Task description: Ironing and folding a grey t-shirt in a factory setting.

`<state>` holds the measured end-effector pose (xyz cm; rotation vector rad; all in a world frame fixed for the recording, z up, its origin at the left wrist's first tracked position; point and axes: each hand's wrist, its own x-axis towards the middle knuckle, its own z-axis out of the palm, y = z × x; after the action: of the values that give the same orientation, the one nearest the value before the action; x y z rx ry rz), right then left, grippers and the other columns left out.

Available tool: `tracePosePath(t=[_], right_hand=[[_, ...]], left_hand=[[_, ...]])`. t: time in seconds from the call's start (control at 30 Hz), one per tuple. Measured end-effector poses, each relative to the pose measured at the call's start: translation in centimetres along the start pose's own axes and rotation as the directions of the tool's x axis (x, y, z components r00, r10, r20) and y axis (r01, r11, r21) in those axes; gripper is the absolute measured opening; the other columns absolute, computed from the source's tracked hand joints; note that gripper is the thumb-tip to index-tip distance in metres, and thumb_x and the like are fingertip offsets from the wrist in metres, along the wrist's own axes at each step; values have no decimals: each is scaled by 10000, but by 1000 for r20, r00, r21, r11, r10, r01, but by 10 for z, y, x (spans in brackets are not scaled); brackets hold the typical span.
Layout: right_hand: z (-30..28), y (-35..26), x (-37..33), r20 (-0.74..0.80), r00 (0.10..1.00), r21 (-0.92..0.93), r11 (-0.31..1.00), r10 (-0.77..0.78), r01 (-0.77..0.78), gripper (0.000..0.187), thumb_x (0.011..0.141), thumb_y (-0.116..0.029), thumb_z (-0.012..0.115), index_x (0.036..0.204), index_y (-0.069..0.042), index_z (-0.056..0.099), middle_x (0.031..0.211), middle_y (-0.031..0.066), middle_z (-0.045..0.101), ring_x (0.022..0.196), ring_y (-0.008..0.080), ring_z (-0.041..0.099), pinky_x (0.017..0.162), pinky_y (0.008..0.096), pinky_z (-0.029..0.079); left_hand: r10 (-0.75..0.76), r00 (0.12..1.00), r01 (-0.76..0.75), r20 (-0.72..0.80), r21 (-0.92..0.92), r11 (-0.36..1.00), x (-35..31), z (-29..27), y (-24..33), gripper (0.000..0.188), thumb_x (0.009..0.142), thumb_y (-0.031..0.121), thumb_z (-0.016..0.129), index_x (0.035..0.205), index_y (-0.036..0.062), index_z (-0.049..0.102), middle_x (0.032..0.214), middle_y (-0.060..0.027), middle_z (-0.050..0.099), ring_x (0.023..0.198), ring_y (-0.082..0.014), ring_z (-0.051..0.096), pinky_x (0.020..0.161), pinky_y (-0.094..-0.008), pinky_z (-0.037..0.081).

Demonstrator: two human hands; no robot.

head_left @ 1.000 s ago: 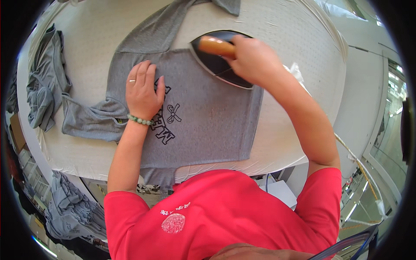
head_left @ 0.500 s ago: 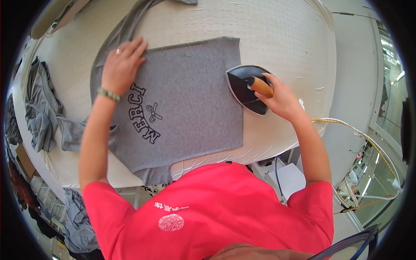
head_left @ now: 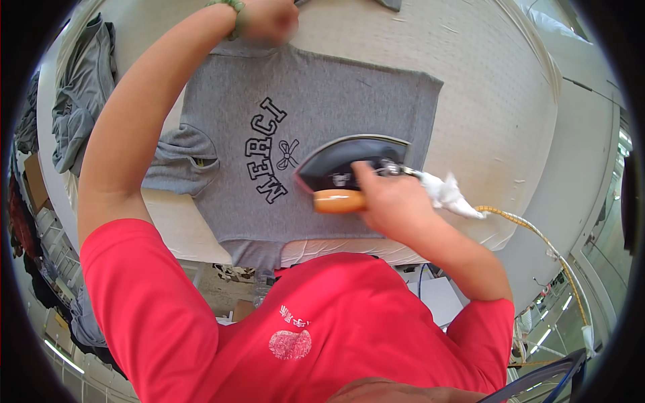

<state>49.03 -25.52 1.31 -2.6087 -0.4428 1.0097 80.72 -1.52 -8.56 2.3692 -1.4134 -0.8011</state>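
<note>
A grey sweatshirt (head_left: 349, 87) with dark outlined lettering and a bow lies spread flat on a pale padded ironing table (head_left: 490, 127). My right hand (head_left: 400, 208) is closed on a black iron (head_left: 329, 164) with an orange-brown handle. The iron is over the lower part of the shirt, its pointed tip toward the bow. At the far edge of the shirt, by the shoulder, is my left hand (head_left: 269, 21), wearing a green band at the wrist. Motion smears its fingers, so its grip cannot be made out.
Another grey garment (head_left: 84, 94) lies heaped at the table's left end. A yellow-and-white hose (head_left: 531, 232) trails from the iron past a white wrapping (head_left: 450, 195) and down the right side. More grey cloth (head_left: 84, 319) hangs at the lower left.
My right hand has brought the iron from the hem leftward and nearer to me, turning it. My left hand has gone farther away and right. The shirt sits farther right in view.
</note>
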Motion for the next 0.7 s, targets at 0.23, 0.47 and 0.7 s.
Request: tracePosePath(t=[0.23,0.47,0.7], right_hand=[[-33,-58,111,-83,992,-62,994,-98,93,338,864,-230,702,1054,16,570,757,173,725,698,375,730,625,491,584],[-94,-14,157,-240,952,-6,981,189,-196,432,927,-350,705,1105,27,592,874,252,728,886,424,723,796,509,579],[-87,-9,141,-261,922,42,957,287,-286,361,919,-304,727,1111,-6,658,1016,235,743,946,433,709,813,507,561]], left_hand=[[-71,992,92,102,-217,972,10,4,-12,178,744,147,854,892,82,778,824,-107,751,776,-258,714,706,-391,564],[174,974,-201,-142,-203,958,7,21,-33,202,744,155,863,906,73,775,844,-116,762,774,-242,711,703,-386,561],[-143,980,160,142,-122,979,13,3,-11,154,801,99,786,906,55,683,1022,-106,666,1005,-290,636,836,-405,525]])
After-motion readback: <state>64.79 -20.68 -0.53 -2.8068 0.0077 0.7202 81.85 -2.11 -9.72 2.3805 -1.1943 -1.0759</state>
